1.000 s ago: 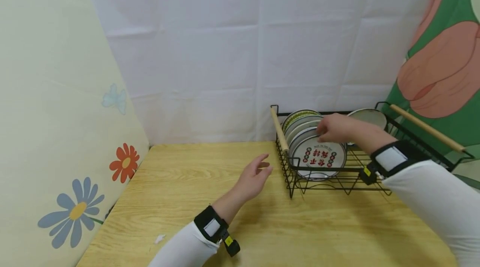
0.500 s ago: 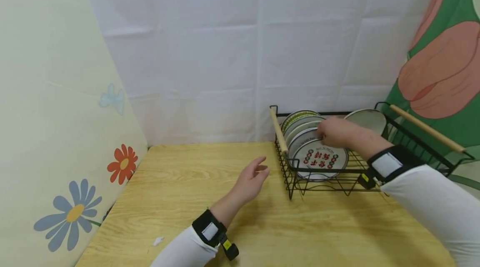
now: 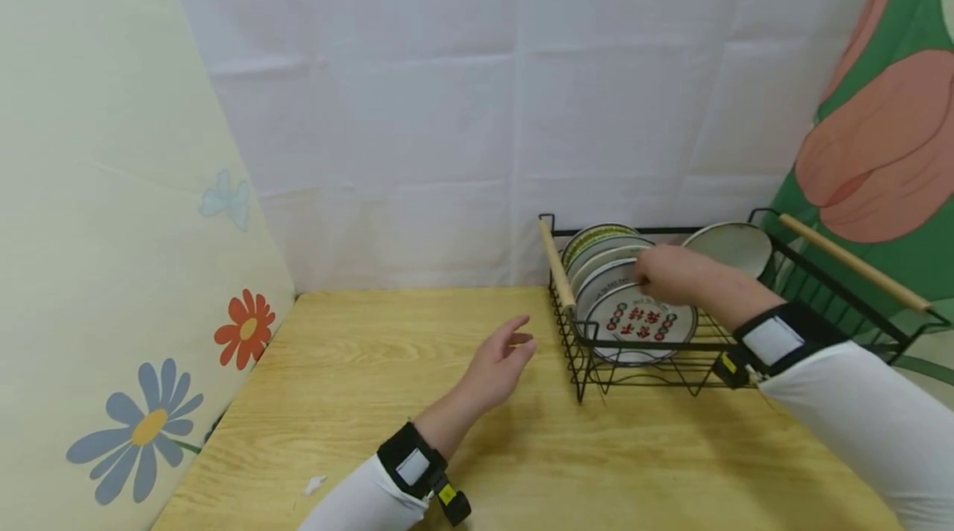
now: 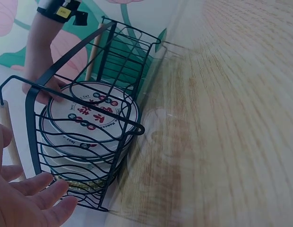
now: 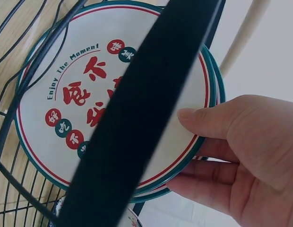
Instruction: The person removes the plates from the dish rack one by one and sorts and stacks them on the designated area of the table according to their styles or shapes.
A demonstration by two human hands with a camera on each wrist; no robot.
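Observation:
A white plate with red characters and a dark green rim [image 3: 643, 324] stands at the front of a row of plates in a black wire dish rack [image 3: 633, 345]. My right hand [image 3: 668, 274] pinches its upper right edge. In the right wrist view the thumb [image 5: 196, 120] lies on the plate's face and the fingers go behind the rim. Another plate with the same rim [image 5: 220, 82] shows just behind it. My left hand [image 3: 495, 361] holds nothing, its fingers loosely bent, over the table left of the rack. The left wrist view shows those fingers [image 4: 42, 196] beside the rack's end.
Several more plates [image 3: 596, 245] stand behind, the rearmost with a green patterned rim. A white dish [image 3: 734, 243] leans at the back right of the rack. Wooden handles [image 3: 555, 262] cap both rack ends. A white scrap [image 3: 315, 485] lies on the wooden table [image 3: 358, 340].
My right hand has closed on the front plate's edge and come slightly down and to the right. The front plate's top now leans farther from the one behind. My left hand stays about where it was.

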